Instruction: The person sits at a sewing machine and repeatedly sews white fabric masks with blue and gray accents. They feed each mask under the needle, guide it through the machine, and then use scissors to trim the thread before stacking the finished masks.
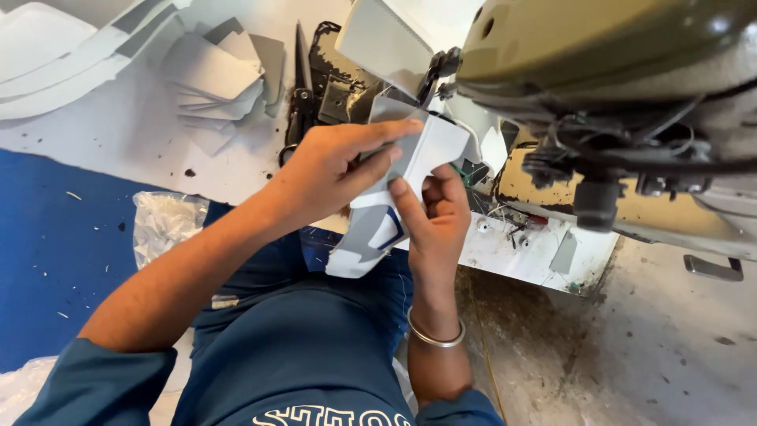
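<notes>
Two bare hands meet on one pale grey cut piece of stiff sheet material with a dark blue printed stripe (394, 197), held up in front of the person's lap. The left hand (331, 170) lies over the upper part of the piece, its fingers (386, 130) stretched out together along the top edge and pressing the sheet flat, the thumb tucked beneath; it is clamped on the piece. To the left of these fingers, well apart, a heap of loose grey cut panels (217, 79) lies fanned out on the white worktop (118, 134), and below them sits a crumpled clear plastic bag (162, 225) against the blue surface (47, 252). Just behind the left fingertips stands a black metal bracket (315, 87).

The right hand (438, 217) grips the same piece from below, thumb (406, 205) on the front face and the other fingers curled behind, pinching it. A thin silver bangle (432, 335) circles the wrist under this hand. Above and to the right of the right fingers looms the olive-green body of an industrial sewing machine (599, 47), with its dark underside parts (599, 189) near the piece's upper corner. Right of the fingers, the stained white machine table edge (536, 256) carries thread scraps.
</notes>
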